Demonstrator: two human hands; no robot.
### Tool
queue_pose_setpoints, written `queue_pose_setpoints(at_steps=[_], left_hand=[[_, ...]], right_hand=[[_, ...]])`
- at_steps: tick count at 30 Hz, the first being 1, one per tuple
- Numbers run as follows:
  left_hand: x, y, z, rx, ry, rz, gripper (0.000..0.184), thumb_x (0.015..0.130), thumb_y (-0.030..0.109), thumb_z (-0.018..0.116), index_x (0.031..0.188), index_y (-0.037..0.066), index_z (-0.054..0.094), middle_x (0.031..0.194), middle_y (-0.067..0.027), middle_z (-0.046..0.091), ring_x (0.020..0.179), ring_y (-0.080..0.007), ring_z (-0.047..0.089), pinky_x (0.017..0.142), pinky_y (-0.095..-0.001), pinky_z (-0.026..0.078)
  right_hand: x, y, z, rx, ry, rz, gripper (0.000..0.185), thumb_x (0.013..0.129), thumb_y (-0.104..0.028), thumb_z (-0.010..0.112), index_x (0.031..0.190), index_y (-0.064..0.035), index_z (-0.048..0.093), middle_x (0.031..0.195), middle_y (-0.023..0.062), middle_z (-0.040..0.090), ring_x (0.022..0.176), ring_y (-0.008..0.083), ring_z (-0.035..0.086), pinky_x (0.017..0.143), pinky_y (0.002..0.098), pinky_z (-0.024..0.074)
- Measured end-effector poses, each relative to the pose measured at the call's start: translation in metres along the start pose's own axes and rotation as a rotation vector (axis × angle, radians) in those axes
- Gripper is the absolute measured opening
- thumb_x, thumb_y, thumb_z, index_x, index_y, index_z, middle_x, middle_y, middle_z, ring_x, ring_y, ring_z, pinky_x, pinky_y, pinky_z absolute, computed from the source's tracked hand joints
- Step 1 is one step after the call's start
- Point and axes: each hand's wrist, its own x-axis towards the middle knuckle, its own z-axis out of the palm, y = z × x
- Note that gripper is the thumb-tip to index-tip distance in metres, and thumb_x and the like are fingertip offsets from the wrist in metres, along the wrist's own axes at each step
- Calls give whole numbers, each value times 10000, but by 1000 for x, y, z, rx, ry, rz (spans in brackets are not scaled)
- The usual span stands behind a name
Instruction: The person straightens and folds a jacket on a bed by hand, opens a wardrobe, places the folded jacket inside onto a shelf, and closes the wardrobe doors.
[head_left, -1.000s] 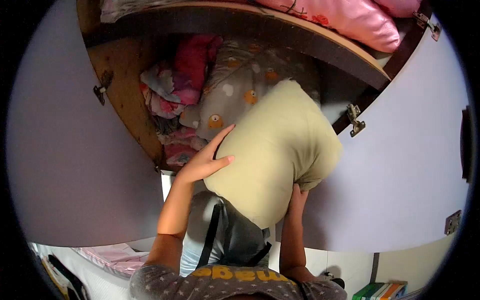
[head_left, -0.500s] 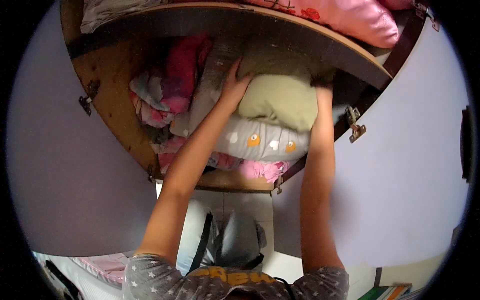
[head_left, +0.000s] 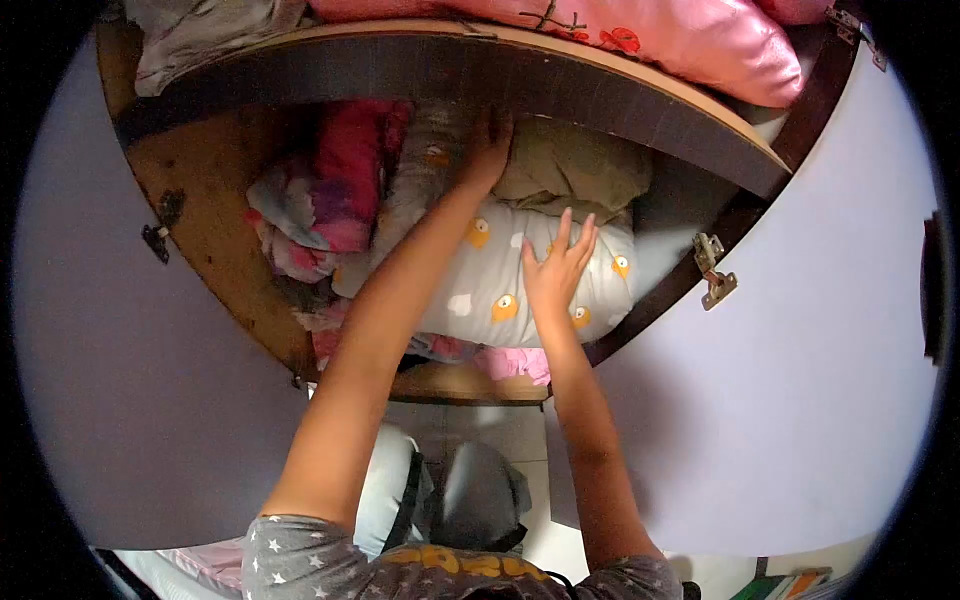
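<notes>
My right hand point(head_left: 562, 265) lies with fingers spread on the front of a folded grey quilt point(head_left: 455, 300) patterned with white hearts and orange figures. Deeper in the cupboard, my left hand point(head_left: 490, 150) reaches under the shelf, beside the left edge of a pale green folded cloth bundle point(head_left: 575, 165). Its fingers look stretched out, though shadow dims them. The green bundle rests on the back part of the quilt. Left of the quilt sits a folded pink and grey patterned blanket point(head_left: 345, 190).
Above is the curved front of a shelf point(head_left: 400, 70), bearing a shiny pink cushion point(head_left: 680, 45) and a grey cloth point(head_left: 210, 35). Cupboard doors stand open on the left point(head_left: 100, 350) and right point(head_left: 790, 400), with metal hinges point(head_left: 712, 270). Pink fabric point(head_left: 515, 363) lies beneath the quilt.
My right hand has come off the green bundle's right side and moved down-left onto the quilt. The green bundle now sits farther back and looks flatter, exposing more quilt.
</notes>
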Motion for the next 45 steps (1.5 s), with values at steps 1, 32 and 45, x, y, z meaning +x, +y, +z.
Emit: queue_pose_setpoints(at_steps=[1, 32, 45], left_hand=[[-34, 8, -19, 111, 12, 72, 446, 885, 224, 501, 1258, -2, 406, 1294, -228, 401, 1205, -370, 375, 1005, -430, 299], [-339, 17, -97, 856, -230, -133, 592, 763, 169, 641, 1309, 180, 411, 1362, -210, 283, 1256, -438, 240, 1002, -565, 237], [-153, -32, -37, 950, -326, 43, 725, 694, 227, 702, 1336, 218, 366, 1392, -185, 267, 1323, -381, 166, 986, -648, 197]], right_hand=[[-5, 0, 8, -1, -19, 10, 707, 746, -291, 671, 1333, -61, 354, 1357, 265, 237, 1264, 458, 221, 1039, 519, 239], [-214, 46, -5, 497, -91, 808, 808, 738, -161, 672, 1332, 88, 186, 1338, 288, 280, 1256, 366, 292, 1035, 436, 250], [-3, 93, 120, 264, -376, 600, 959, 701, -337, 709, 1375, 32, 134, 1372, 326, 192, 1255, 454, 234, 1054, 412, 224]])
